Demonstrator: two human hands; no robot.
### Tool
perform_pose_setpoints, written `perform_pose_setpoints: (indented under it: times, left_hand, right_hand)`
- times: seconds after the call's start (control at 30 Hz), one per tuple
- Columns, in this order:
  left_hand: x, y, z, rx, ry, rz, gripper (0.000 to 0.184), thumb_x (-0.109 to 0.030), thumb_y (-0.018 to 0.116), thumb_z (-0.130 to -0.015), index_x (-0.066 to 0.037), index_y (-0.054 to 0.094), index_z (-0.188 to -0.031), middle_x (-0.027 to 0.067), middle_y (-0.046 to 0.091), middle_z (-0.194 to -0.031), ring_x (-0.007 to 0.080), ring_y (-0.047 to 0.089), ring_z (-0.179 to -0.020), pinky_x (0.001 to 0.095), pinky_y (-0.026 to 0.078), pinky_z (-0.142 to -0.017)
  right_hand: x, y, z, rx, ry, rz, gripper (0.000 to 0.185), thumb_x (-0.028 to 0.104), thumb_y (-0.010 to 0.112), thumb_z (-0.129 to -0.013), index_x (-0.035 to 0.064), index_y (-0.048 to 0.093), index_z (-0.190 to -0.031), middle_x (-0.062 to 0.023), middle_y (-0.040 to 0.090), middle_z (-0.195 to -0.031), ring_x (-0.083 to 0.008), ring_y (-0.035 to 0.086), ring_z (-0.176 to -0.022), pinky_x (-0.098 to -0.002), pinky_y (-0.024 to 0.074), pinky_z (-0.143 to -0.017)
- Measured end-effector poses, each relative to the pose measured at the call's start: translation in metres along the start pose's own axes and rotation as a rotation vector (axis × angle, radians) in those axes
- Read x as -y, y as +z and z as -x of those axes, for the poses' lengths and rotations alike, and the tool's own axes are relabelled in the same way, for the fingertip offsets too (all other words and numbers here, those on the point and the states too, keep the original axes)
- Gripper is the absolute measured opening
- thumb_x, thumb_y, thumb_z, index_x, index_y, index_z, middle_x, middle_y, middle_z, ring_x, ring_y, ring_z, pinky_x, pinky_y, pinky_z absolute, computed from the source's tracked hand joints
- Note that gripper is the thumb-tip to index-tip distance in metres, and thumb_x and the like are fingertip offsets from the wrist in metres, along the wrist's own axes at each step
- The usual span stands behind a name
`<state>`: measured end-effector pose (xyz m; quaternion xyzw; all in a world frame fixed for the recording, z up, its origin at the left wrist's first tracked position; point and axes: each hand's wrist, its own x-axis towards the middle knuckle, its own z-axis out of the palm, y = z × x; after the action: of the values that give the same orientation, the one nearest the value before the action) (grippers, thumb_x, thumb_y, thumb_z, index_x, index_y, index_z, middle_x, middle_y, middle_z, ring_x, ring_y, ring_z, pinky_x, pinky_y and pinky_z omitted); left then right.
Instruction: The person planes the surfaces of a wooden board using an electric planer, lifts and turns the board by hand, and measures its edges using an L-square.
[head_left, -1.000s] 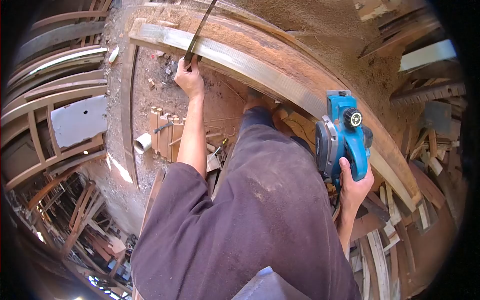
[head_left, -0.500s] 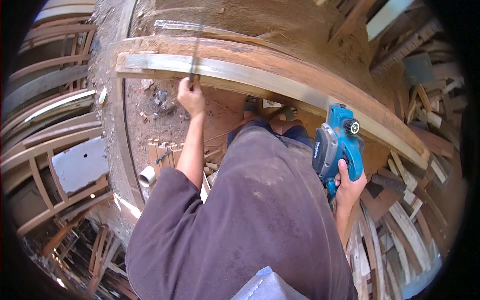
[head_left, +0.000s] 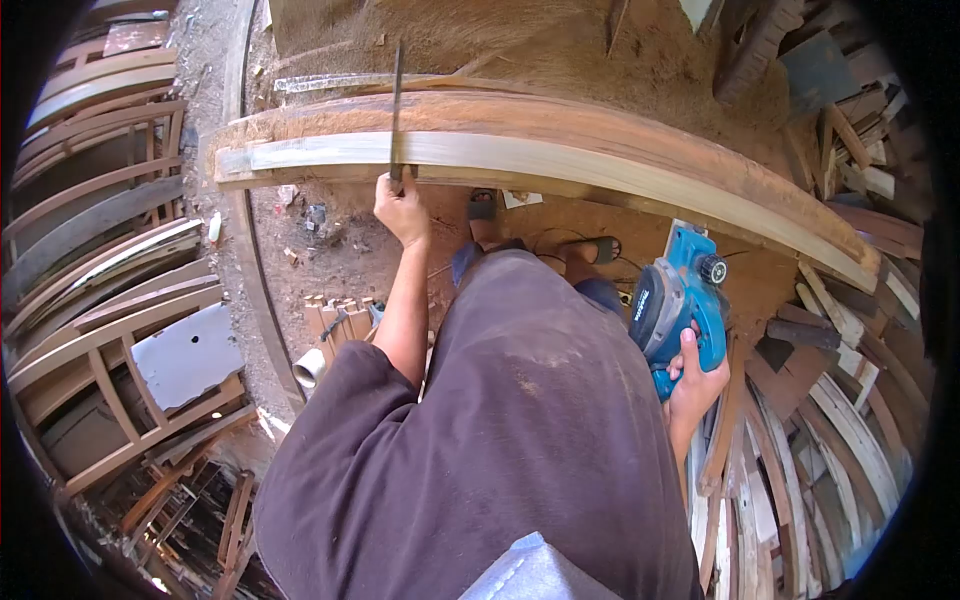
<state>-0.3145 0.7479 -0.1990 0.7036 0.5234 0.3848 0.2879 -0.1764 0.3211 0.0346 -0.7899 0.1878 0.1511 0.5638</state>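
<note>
A long wooden beam (head_left: 560, 170) with a pale planed face stretches across in front of me. My left hand (head_left: 402, 212) is closed at its near edge, holding what looks like a try square (head_left: 396, 110). The square's thin dark blade reaches across the pale face, and its handle end sits by my fingers at the edge. On the right, my right hand (head_left: 698, 385) is wrapped round the rear handle of a blue electric planer (head_left: 672, 300). The planer hangs beside my body, its front end close to the beam's near edge; contact is unclear.
A rougher reddish-brown timber (head_left: 500, 108) lies along the beam's far side. Wooden frames (head_left: 110, 380) stand at left beside a narrow ground rail (head_left: 262, 290). Scrap boards (head_left: 840, 450) crowd the right. Small wood blocks (head_left: 340, 322) and a white pipe (head_left: 310, 368) lie near my left elbow.
The view has shifted a little. The square has moved rightward along the beam, and its blade, blurred before, now shows sharply. The planer has drawn slightly back from the beam.
</note>
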Motion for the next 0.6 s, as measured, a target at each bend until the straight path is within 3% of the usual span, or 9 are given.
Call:
perform_pose_setpoints:
  times: [0.13, 0.27, 0.37, 0.43, 0.5, 0.53, 0.6]
  left_hand:
    - [-0.006, 0.009, 0.004, -0.072, -0.005, -0.117, 0.030, -0.024, 0.079, -0.101, 0.000, 0.065, -0.089, 0.0141, 0.068, -0.073, 0.0213, 0.059, -0.065, 0.0399, 0.049, -0.065]
    - [-0.052, 0.046, 0.064, -0.079, 0.023, -0.007, 0.029, -0.024, 0.078, -0.101, 0.001, 0.067, -0.091, 0.0169, 0.069, -0.075, 0.0229, 0.057, -0.064, 0.0399, 0.049, -0.065]
    - [-0.100, 0.093, 0.141, 0.047, 0.028, -0.013, 0.028, -0.021, 0.078, -0.101, 0.001, 0.066, -0.089, 0.0131, 0.065, -0.072, 0.0229, 0.054, -0.064, 0.0408, 0.048, -0.064]
    - [-0.157, 0.117, 0.193, 0.054, 0.051, 0.050, 0.031, -0.026, 0.078, -0.102, 0.002, 0.068, -0.092, 0.0070, 0.064, -0.072, 0.0147, 0.053, -0.069, 0.0358, 0.048, -0.067]
    - [-0.182, 0.136, 0.221, 0.064, 0.085, 0.084, 0.030, -0.025, 0.078, -0.102, 0.001, 0.069, -0.092, 0.0088, 0.066, -0.074, 0.0142, 0.056, -0.071, 0.0356, 0.048, -0.068]
    - [-0.183, 0.147, 0.229, 0.041, 0.062, 0.065, 0.027, -0.020, 0.076, -0.102, 0.002, 0.066, -0.090, 0.0103, 0.064, -0.074, 0.0189, 0.058, -0.067, 0.0359, 0.050, -0.066]
    - [-0.188, 0.155, 0.236, 0.035, 0.021, 0.118, 0.027, -0.019, 0.076, -0.102, 0.002, 0.066, -0.090, 0.0097, 0.065, -0.074, 0.0172, 0.058, -0.067, 0.0351, 0.050, -0.066]
  right_hand:
    - [-0.011, -0.062, -0.037, -0.011, 0.000, -0.053, 0.034, 0.013, 0.083, -0.096, -0.0068, 0.072, -0.121, -0.0080, 0.073, -0.097, -0.0064, 0.052, -0.055, -0.0241, 0.0388, -0.049]
    - [-0.023, -0.138, -0.072, -0.074, 0.018, -0.023, 0.033, 0.013, 0.082, -0.097, -0.0073, 0.071, -0.121, -0.0077, 0.072, -0.093, -0.0068, 0.052, -0.055, -0.0248, 0.0387, -0.049]
    - [-0.027, -0.185, -0.090, -0.141, 0.034, -0.049, 0.033, 0.013, 0.081, -0.098, -0.0073, 0.071, -0.121, -0.0069, 0.071, -0.089, -0.0069, 0.051, -0.055, -0.0250, 0.0389, -0.049]
    - [-0.031, -0.224, -0.095, -0.173, 0.043, -0.065, 0.032, 0.013, 0.080, -0.098, -0.0072, 0.071, -0.121, -0.0065, 0.070, -0.087, -0.0070, 0.052, -0.055, -0.0251, 0.0390, -0.049]
    - [-0.038, -0.244, -0.106, -0.236, 0.068, -0.066, 0.032, 0.014, 0.080, -0.099, -0.0067, 0.071, -0.122, -0.0064, 0.070, -0.086, -0.0069, 0.051, -0.055, -0.0254, 0.0396, -0.049]
    - [-0.042, -0.254, -0.114, -0.239, 0.065, -0.070, 0.032, 0.014, 0.080, -0.099, -0.0067, 0.071, -0.122, -0.0064, 0.070, -0.086, -0.0069, 0.051, -0.055, -0.0254, 0.0396, -0.049]
    - [-0.051, -0.276, -0.127, -0.267, 0.075, -0.115, 0.032, 0.014, 0.079, -0.099, -0.0057, 0.071, -0.123, -0.0049, 0.067, -0.082, -0.0076, 0.050, -0.054, -0.0261, 0.0391, -0.049]
